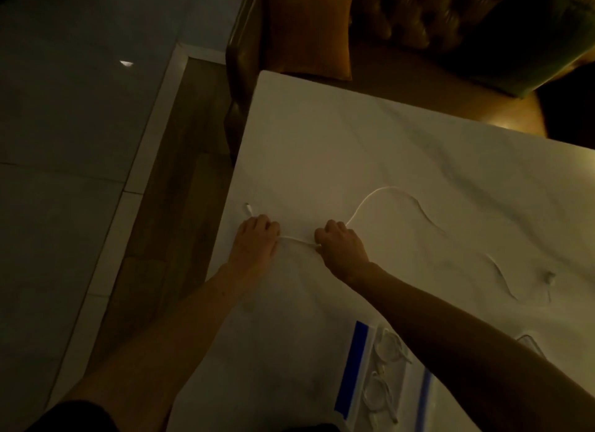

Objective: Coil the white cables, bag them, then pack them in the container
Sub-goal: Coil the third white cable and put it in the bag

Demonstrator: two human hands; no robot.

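In dim light, the left hand (257, 236) and the right hand (341, 248) are each gripping the white cable (297, 239), holding a short stretch of it between them just above the white table (322, 141). The rest is trailing rightward from the right hand in loose curves. Clear bags (383, 360) with blue strips are lying nearer the person, holding coiled cables.

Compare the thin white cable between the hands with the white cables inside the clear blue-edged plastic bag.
The thin white cable lies uncoiled across the white table; the bagged cables are wound into small loops. The left hand and right hand grip the first; the bagged cables lie untouched in their bag. Both are thin and white.
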